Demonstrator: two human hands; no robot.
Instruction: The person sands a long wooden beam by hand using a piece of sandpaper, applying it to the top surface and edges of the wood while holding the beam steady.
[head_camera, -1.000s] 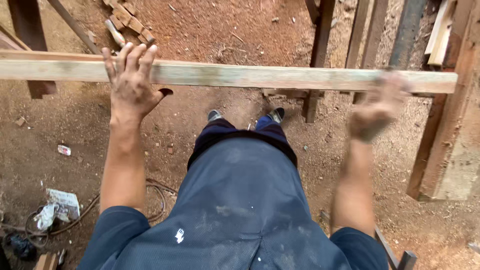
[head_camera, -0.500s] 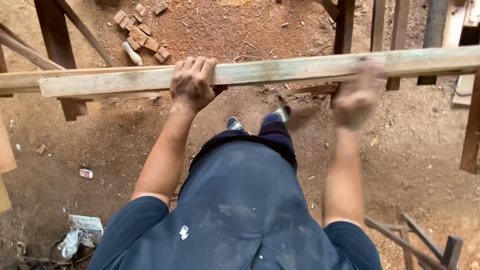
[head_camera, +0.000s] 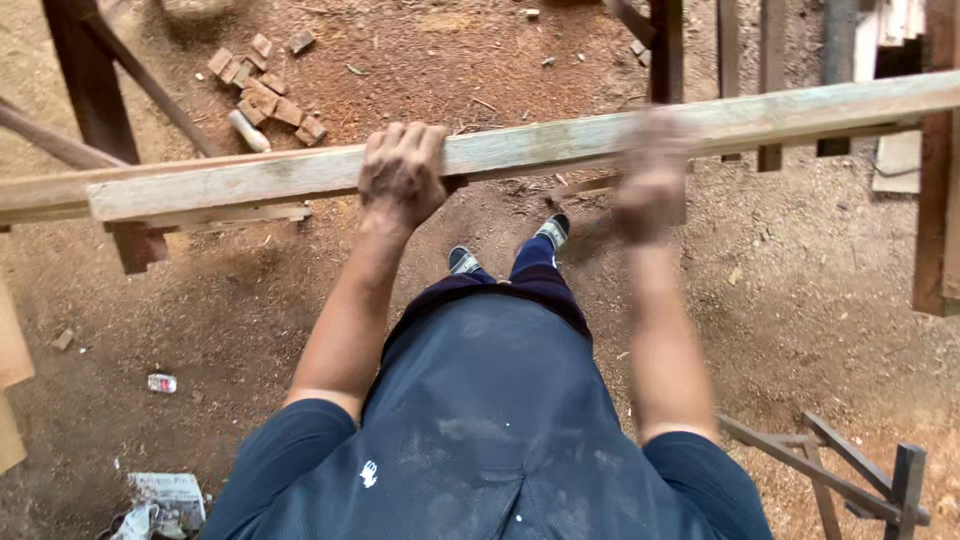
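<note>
the left hand (head_camera: 403, 178) grips a long pale wooden plank (head_camera: 520, 150), fingers (head_camera: 410, 140) pressed together and curled over its far edge at about 11 o'clock from the frame's centre. the right hand (head_camera: 652, 185) is on the same plank at about 1 o'clock, but it is blurred, so whether its fingers are spread or closed cannot be told. the plank runs across the upper part of the view from 9 o'clock to 2 o'clock, its right end tilted higher, held in front of the person's chest above the ground.

below the plank, at 12 o'clock from the torso, two shoes (head_camera: 553, 230) stand on reddish sawdust-covered ground (head_camera: 800, 300). a heap of small wood offcuts (head_camera: 265, 95) lies at 11 o'clock, beyond the plank. dark timber posts (head_camera: 95, 90) rise at 10 o'clock, and more upright timbers (head_camera: 770, 40) stand at 1 o'clock. a low wooden frame (head_camera: 850, 470) lies at 4 o'clock, crumpled paper (head_camera: 160, 500) at 8 o'clock, and a small can (head_camera: 161, 383) just above it on the ground.
</note>
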